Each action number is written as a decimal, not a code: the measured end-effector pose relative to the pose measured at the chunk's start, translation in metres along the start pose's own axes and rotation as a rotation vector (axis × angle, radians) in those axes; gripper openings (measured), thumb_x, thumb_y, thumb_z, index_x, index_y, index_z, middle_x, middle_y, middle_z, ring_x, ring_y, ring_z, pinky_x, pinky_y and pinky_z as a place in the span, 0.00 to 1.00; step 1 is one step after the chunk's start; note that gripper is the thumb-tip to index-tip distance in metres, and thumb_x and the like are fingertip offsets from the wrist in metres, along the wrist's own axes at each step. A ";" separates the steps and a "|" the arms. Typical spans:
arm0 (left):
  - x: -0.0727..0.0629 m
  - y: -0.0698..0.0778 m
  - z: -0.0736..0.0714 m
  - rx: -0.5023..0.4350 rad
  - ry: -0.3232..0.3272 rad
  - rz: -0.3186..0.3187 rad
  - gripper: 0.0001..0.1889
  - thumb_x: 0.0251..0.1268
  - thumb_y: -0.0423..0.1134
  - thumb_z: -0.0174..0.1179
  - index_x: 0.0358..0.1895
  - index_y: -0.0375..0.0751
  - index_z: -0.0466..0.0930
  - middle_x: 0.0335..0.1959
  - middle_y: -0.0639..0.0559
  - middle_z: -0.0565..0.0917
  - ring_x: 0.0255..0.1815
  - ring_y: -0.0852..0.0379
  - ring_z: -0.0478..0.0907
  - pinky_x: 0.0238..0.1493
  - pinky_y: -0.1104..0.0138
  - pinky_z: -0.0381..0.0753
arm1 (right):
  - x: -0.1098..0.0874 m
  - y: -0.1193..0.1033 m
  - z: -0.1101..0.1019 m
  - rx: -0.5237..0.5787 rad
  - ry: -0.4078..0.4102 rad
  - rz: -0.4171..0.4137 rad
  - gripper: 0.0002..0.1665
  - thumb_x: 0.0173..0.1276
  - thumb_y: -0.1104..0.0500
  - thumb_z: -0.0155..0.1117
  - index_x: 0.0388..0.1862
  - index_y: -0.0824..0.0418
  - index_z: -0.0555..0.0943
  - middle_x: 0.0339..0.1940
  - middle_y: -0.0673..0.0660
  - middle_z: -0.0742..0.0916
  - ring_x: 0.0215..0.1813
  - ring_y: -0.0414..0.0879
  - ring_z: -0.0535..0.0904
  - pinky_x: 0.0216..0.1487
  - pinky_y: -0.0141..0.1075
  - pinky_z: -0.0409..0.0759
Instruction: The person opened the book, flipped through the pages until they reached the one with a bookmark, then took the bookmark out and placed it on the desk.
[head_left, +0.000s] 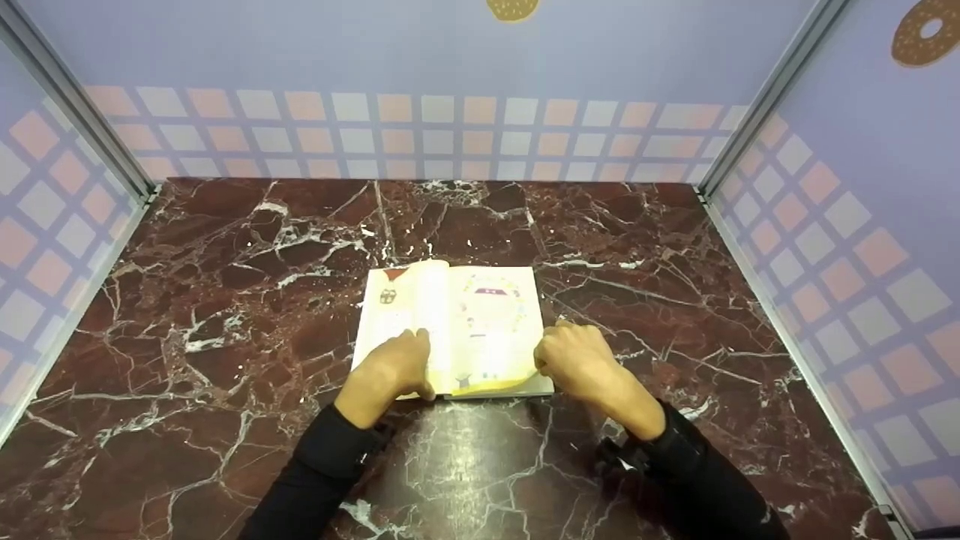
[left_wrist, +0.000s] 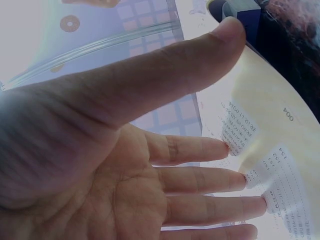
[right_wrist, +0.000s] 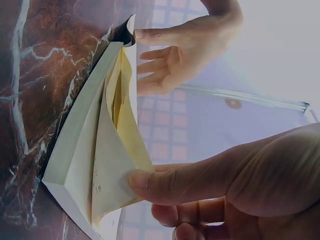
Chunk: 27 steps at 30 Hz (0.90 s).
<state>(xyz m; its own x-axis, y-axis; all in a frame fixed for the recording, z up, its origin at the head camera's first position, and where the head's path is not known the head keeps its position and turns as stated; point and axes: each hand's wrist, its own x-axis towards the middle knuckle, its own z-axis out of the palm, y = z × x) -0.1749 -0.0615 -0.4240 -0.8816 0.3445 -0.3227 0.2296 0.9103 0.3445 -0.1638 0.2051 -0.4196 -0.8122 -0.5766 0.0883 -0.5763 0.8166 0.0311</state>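
Note:
An open book (head_left: 495,330) with printed, coloured pages lies on the marble-patterned table. My left hand (head_left: 390,367) rests on its left page near the spine; in the left wrist view the fingers are straight, their tips touching the printed text, and the thumb (left_wrist: 200,65) is stretched out over the page edge. At the lower right corner, my right hand (head_left: 581,360) pinches a page (right_wrist: 112,165) between thumb and curled fingers. That page bows up from the thick block of pages (right_wrist: 82,115) beneath, as the right wrist view shows.
Dark red table (head_left: 225,360) with white veins surrounds the book. Behind it stands a lilac wall (head_left: 420,67) with a checked band, and a similar side panel (head_left: 862,247) rises on the right. Metal strips (head_left: 780,90) run along the corners.

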 end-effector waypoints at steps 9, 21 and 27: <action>0.000 -0.001 -0.001 -0.004 -0.010 -0.002 0.41 0.42 0.36 0.84 0.57 0.22 0.70 0.50 0.27 0.78 0.49 0.31 0.81 0.56 0.46 0.81 | 0.001 0.001 -0.005 0.054 0.000 0.020 0.12 0.49 0.50 0.84 0.18 0.50 0.87 0.24 0.50 0.88 0.28 0.52 0.84 0.25 0.49 0.81; -0.002 0.000 -0.002 -0.011 0.007 0.000 0.38 0.40 0.35 0.84 0.53 0.24 0.71 0.46 0.29 0.78 0.46 0.32 0.81 0.53 0.45 0.82 | 0.000 0.000 -0.006 0.102 0.035 0.018 0.06 0.58 0.53 0.79 0.27 0.52 0.90 0.25 0.52 0.89 0.25 0.54 0.84 0.21 0.49 0.78; -0.002 0.000 -0.001 -0.007 0.011 0.004 0.38 0.40 0.35 0.84 0.52 0.24 0.71 0.46 0.29 0.78 0.45 0.32 0.81 0.52 0.45 0.82 | -0.001 -0.002 -0.006 0.078 0.110 -0.006 0.07 0.57 0.65 0.72 0.26 0.53 0.89 0.23 0.51 0.87 0.23 0.54 0.82 0.18 0.48 0.77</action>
<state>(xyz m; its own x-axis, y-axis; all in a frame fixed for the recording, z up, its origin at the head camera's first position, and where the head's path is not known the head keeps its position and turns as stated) -0.1736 -0.0626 -0.4228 -0.8852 0.3457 -0.3114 0.2306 0.9073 0.3517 -0.1612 0.2039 -0.4141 -0.7966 -0.5713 0.1974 -0.5895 0.8065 -0.0450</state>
